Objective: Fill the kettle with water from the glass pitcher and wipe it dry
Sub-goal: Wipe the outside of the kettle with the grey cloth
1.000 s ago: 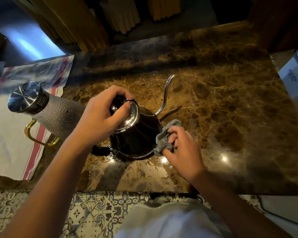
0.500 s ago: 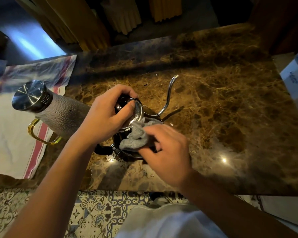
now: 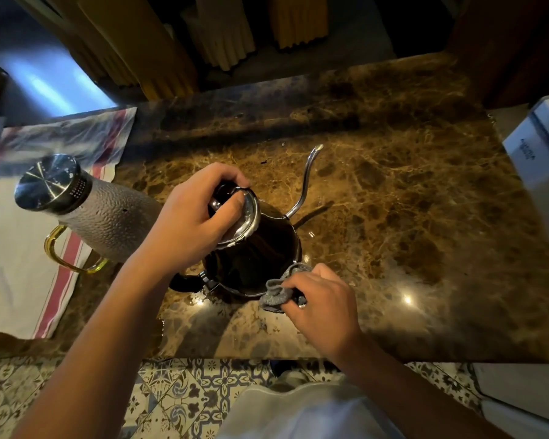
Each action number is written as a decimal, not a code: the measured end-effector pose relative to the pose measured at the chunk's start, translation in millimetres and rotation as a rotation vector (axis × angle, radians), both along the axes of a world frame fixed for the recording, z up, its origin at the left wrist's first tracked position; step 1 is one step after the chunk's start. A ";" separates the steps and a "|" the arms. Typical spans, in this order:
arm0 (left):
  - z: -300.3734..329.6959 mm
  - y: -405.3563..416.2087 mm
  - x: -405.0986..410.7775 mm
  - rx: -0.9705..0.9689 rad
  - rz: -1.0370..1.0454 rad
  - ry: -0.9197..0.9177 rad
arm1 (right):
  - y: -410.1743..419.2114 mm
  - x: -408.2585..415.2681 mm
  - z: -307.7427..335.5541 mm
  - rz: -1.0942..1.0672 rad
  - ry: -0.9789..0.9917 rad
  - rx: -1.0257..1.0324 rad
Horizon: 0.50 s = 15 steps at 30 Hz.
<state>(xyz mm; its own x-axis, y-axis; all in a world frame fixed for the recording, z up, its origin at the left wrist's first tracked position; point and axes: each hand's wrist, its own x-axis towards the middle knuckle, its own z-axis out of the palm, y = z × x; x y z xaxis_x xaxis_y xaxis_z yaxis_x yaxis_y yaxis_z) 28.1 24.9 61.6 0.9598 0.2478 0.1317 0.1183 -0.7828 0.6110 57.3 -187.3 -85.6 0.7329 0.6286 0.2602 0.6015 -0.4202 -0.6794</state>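
A dark gooseneck kettle stands on the brown marble counter, its thin spout pointing up and to the right. My left hand presses down on the shiny lid, fingers curled over its knob. My right hand holds a crumpled grey cloth against the kettle's lower front right side. The textured glass pitcher with a steel cap and gold handle stands just left of the kettle, partly behind my left wrist.
A white towel with red stripes lies under the pitcher at the left. A white box sits at the right edge. Small wet patches glint on the counter in front of the kettle. Yellow curtains hang behind the counter.
My right hand has swept the cloth from the kettle's top near the lid down to its lower front right side. The left hand stays on the lid.
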 end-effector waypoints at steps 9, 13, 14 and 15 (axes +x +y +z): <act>-1.2 -8.0 0.5 0.020 0.062 -0.012 | -22.3 65.5 24.6 -0.227 0.352 0.090; -8.6 -21.0 1.9 0.160 0.233 -0.087 | -5.0 100.3 50.1 -0.284 0.321 0.201; -8.7 -23.4 0.6 0.201 0.267 -0.088 | 1.3 105.3 54.7 -0.278 0.257 0.194; -7.3 -25.4 -1.1 0.243 0.294 -0.086 | 7.8 110.1 59.1 -0.263 0.226 0.199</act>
<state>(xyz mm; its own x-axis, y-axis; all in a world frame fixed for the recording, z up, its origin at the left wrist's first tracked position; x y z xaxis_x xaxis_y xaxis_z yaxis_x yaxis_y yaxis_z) 27.0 -0.6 54.3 0.8353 0.4623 0.2976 0.3155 -0.8463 0.4292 167.4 -179.5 -26.5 0.9150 0.3652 0.1714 0.3167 -0.3871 -0.8660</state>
